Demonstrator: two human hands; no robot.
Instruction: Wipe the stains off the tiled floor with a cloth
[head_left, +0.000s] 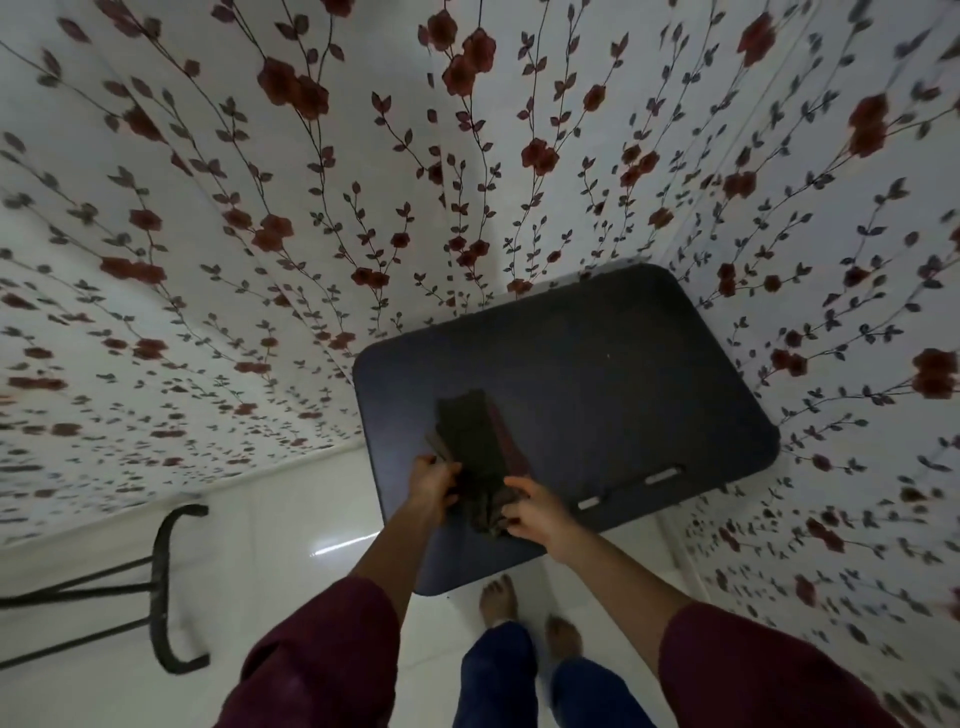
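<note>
Both hands, left hand (434, 486) and right hand (530, 512), are gripping the near end of the dark cloth (475, 452), probably folded, its long axis running away over the table (623, 364).

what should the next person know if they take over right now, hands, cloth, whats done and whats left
Left hand: grips the left edge of the dark cloth.
Right hand: pinches the cloth's near right end.
Cloth: folded, lying on the dark table in the corner, near end lifted by both hands.
Done: cloth in hand, nothing more.
Left: carry it down to the white tiled floor and wipe the stains; none can be made out from this view. Black metal stand sits at left.
</note>
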